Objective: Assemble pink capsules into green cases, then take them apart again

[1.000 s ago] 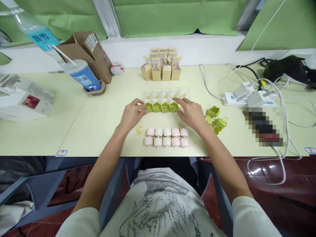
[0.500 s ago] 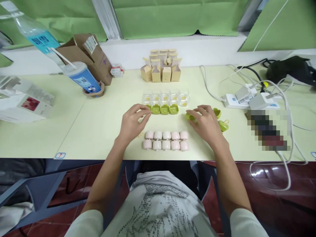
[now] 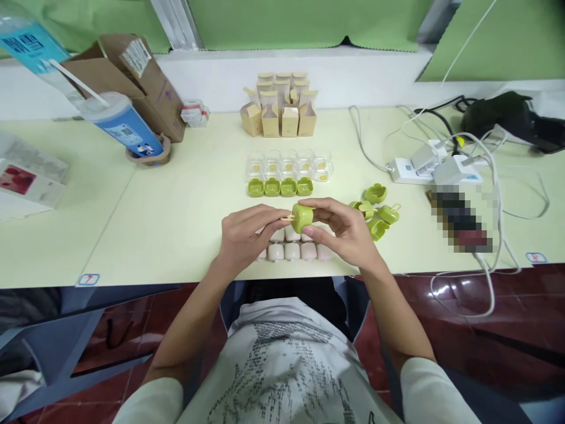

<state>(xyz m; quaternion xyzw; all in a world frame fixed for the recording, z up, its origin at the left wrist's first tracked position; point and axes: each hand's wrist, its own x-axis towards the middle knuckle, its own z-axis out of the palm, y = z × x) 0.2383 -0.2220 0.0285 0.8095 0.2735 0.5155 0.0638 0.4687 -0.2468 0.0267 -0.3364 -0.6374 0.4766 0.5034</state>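
Observation:
My right hand (image 3: 344,232) pinches a small rounded green cup (image 3: 302,218) between thumb and fingers, above the table's front part. From its left side sticks a thin yellow cord loop (image 3: 288,218), which the closed fingertips of my left hand (image 3: 247,234) grip. Below the hands lie two rows of pale pink and white rounded pieces (image 3: 292,251), partly covered by my fingers. Behind them several open green cups (image 3: 288,187) form a row. More green cups (image 3: 375,193) lie loose to the right, one with a yellow loop.
Clear plastic cases (image 3: 289,165) with yellow marks stand behind the green row, and small open cardboard boxes (image 3: 289,121) farther back. At right are a power strip (image 3: 404,171), cables and a pixelated object (image 3: 461,218). A blue tub (image 3: 128,129) and brown carton (image 3: 154,88) stand left.
My right hand has picked up a green cup from the right and brought it to the middle. My left hand has left the row's end and taken hold of the loop. The view shifted slightly.

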